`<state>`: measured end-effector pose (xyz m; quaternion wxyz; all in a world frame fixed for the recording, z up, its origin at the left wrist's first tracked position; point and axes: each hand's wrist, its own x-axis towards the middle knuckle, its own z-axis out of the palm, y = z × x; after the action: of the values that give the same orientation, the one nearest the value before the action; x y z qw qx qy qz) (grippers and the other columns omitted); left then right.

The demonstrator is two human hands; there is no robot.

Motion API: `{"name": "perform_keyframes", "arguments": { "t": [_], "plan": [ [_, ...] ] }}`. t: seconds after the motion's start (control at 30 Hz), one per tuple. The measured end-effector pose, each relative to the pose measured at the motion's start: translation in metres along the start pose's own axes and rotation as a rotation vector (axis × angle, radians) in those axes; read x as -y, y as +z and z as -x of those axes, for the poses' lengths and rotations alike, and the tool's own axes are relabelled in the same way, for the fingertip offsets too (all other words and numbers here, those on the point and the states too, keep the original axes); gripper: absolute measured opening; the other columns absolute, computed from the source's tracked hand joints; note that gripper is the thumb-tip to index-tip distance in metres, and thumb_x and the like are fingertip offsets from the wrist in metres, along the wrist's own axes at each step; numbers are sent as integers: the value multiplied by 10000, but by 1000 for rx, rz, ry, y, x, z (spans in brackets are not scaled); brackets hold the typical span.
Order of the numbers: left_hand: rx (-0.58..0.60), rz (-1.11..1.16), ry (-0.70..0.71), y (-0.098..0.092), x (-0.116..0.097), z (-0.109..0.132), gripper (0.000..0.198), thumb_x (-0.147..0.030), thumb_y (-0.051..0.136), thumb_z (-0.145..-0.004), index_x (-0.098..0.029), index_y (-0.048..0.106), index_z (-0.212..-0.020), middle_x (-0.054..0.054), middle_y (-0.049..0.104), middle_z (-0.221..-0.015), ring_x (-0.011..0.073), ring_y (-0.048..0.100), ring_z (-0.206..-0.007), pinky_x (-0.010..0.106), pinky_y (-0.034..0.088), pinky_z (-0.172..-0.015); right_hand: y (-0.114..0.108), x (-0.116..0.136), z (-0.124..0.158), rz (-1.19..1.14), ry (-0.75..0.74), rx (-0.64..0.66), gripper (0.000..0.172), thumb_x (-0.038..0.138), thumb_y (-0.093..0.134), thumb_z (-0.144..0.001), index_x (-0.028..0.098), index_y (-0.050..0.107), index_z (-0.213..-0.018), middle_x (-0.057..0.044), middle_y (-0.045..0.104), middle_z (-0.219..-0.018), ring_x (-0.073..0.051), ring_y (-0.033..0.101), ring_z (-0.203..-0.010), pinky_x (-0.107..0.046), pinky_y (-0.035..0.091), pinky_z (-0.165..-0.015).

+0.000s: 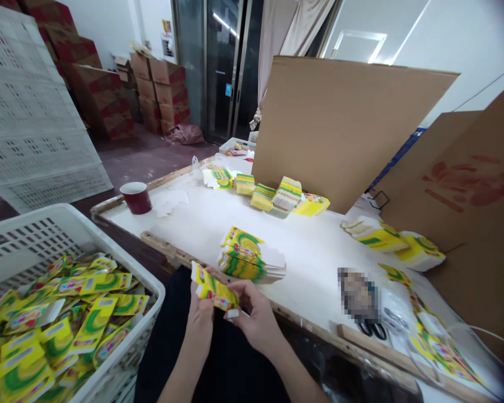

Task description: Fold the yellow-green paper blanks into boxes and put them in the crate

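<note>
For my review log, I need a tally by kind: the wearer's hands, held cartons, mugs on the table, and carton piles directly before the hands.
Hands: 2 (left hand, right hand)
Held yellow carton: 1
Dark red mug: 1
Carton pile: 1
Total: 5

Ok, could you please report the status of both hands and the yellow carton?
Left hand, right hand: both on the yellow carton, above the lap. Carton stack just beyond, on table. Nothing seen blocking either hand.

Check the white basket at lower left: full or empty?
Well filled, not brimming: yellow packs heap across the basket, its far wall showing above them.
</note>
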<state>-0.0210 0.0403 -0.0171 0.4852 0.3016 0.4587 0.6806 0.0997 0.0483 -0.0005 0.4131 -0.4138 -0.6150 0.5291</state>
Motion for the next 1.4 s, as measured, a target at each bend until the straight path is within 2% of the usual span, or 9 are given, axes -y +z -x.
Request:
{"name": "perform_keyframes", "arguments": {
  "t": [0.23, 0.43, 0.53, 0.6, 0.67, 0.83, 0.97, 1.27, 1.4],
  "plan": [
    [-95, -43, -135, -7, 10, 7, 338, -384, 773, -589, -130, 644, -772, 28, 692, -689, 185, 646, -629, 293, 542, -606, -16, -4, 12, 155, -88, -20, 106, 147, 536, -786, 173, 638, -799, -5, 631, -703, -141, 566, -639, -245, 452, -594],
    [25, -181, 104, -19, -26, 8, 418, -458, 469, -847, -167, 609, -1112, 94, 651, -1123, 236, 596, -1056, 366, 488, -907, -58, 20, 14, 525, -345, -119, 294, 26, 488, -753, 200, 680, -893, -42, 676, -831, -174, 592, -782, -285, 466, -701],
    [191, -570, 238, -15, -52, 15, 590, -434, 631, -726, -222, 500, -1261, 85, 523, -1317, 270, 450, -1243, 417, 360, -1050, -64, 36, 18, 772, -575, -36, 305, 46, 468, -828, 245, 683, -910, -21, 663, -780, -167, 560, -779, -333, 436, -798],
    [346, -772, 189, -6, -55, 20, 854, -362, 781, -541, -219, 435, -1308, 103, 511, -1321, 304, 456, -1228, 434, 386, -1023, -59, 42, 22, 839, -671, 32, 262, 94, 497, -858, 276, 681, -896, 13, 647, -728, -147, 557, -764, -366, 373, -930],
    [490, -808, 80, 4, -49, 24, 780, -319, 760, -565, -207, 447, -1270, 99, 588, -1209, 276, 563, -1094, 391, 473, -915, -54, 43, 25, 819, -685, 56, 253, 129, 536, -850, 310, 666, -971, 17, 658, -822, -164, 568, -912, -412, 240, -1064],
    [503, -803, 63, 14, -28, 30, 439, -240, 600, -723, -226, 458, -1139, 27, 648, -1027, 184, 628, -913, 289, 498, -811, -47, 26, 24, 274, -255, -215, 610, 312, 578, -816, 234, 356, -1379, -111, 468, -1348, -288, 414, -1252, -474, 319, -1043],
    [518, -859, 176, 11, -23, 32, 547, -208, 602, -712, -245, 388, -1214, 26, 622, -1105, 175, 615, -977, 279, 489, -855, -35, 14, 19, -284, 107, -130, 417, 374, 531, -842, 173, 566, -1206, -112, 661, -1072, -262, 598, -1018, -407, 466, -893],
    [349, -1166, 592, 2, -6, 29, 617, -163, 595, -687, -246, 379, -1259, 54, 611, -1016, 228, 623, -882, 347, 525, -750, -38, 8, 16, -215, 164, -129, 213, 368, 672, -729, 156, 667, -712, -9, 617, -603, -129, 531, -526, -239, 440, -499],
    [236, -1207, 672, 1, -3, 30, 602, -183, 616, -678, -245, 414, -1242, 56, 615, -988, 237, 621, -840, 359, 525, -715, -30, -5, 20, -643, 310, -70, 232, 277, 786, -600, 169, 637, -742, 18, 616, -644, -80, 520, -489, -209, 448, -496]
  ]
}}
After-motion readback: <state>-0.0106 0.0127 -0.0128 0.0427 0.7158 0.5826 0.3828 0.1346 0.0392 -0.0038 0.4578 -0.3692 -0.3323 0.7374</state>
